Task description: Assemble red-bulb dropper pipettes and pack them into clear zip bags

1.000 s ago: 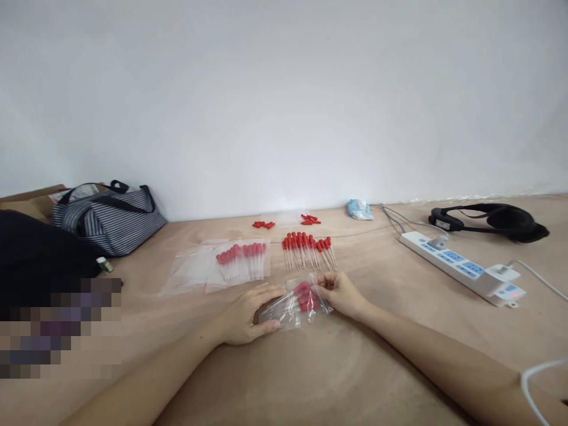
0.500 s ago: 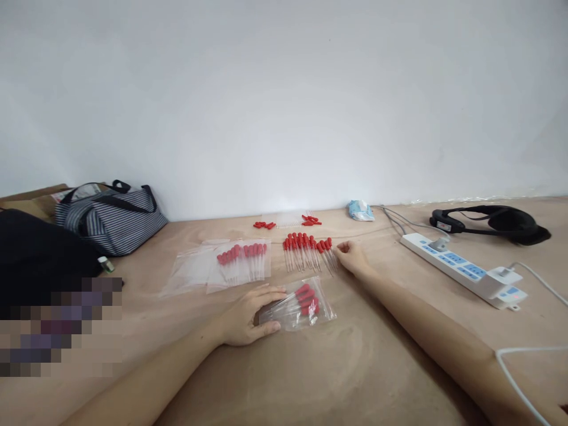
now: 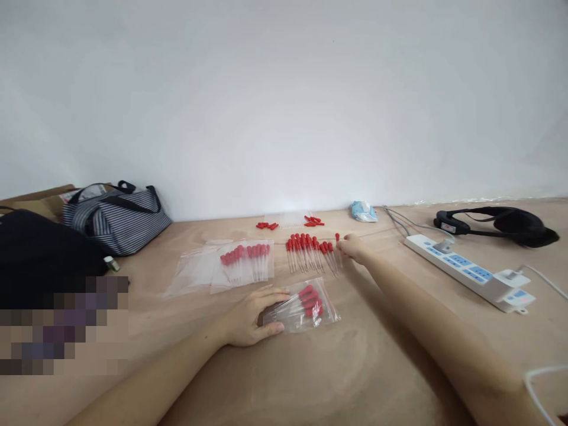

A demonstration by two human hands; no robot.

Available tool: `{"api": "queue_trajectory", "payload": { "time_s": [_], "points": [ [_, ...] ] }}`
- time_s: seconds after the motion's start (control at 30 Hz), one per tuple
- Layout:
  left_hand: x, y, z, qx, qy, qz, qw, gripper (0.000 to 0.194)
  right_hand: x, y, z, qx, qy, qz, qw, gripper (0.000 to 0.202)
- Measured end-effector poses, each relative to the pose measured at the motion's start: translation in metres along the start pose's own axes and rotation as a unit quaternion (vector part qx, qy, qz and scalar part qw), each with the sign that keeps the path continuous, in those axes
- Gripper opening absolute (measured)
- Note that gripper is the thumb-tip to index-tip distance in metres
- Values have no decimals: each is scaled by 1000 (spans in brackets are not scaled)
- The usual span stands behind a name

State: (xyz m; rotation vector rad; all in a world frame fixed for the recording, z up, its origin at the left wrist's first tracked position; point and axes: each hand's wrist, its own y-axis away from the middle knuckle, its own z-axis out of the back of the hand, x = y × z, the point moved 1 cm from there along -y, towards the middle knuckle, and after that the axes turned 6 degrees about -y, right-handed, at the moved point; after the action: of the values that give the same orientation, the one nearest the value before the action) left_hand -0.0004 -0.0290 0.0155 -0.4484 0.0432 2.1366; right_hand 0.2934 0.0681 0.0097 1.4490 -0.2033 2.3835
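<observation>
My left hand (image 3: 254,318) curves around the left end of a clear zip bag (image 3: 328,313) lying on the table, with thumb and fingers along its two sides. Inside the bag are several glass droppers with red rubber bulbs (image 3: 307,290). My right hand (image 3: 352,248) pinches one dropper (image 3: 338,237), its red bulb standing above the fingertips. Just left of that hand, a row of red-bulbed droppers (image 3: 304,245) lies with the glass tips toward me. Further left, two groups of droppers (image 3: 245,253) lie in or under flat clear bags (image 3: 190,275); I cannot tell which.
Loose red bulbs (image 3: 267,226) and glass tubes (image 3: 290,220) lie near the wall. A blue tissue pack (image 3: 364,211), a white power strip (image 3: 465,269) with cables and a black headset (image 3: 497,225) are on the right. A striped bag (image 3: 128,222) and small bottle (image 3: 112,264) are on the left.
My right hand has moved slightly up and away from the row, and a dropper's bulb now shows at its fingertips. My left hand stays on the bag. The view has shifted a little.
</observation>
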Motion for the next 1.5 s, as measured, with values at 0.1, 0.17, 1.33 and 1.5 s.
{"api": "queue_trajectory", "payload": {
  "time_s": [0.1, 0.17, 1.33, 1.5],
  "points": [
    [1, 0, -1, 5, -4, 2, 1000, 47, -8, 26, 10, -8, -55, 38, 998, 47],
    [2, 0, -1, 10, -6, 5, 1000, 48, -15, 48, 10, 13, -136, 84, 987, 55],
    [-1, -1, 0, 20, -6, 18, 1000, 51, -37, 125, -18, 158, -134, 172, 963, 18],
    [-2, -1, 0, 9, 6, 11, 1000, 51, -33, 122, -20, 180, -69, 263, 945, 16]
  ]
}}
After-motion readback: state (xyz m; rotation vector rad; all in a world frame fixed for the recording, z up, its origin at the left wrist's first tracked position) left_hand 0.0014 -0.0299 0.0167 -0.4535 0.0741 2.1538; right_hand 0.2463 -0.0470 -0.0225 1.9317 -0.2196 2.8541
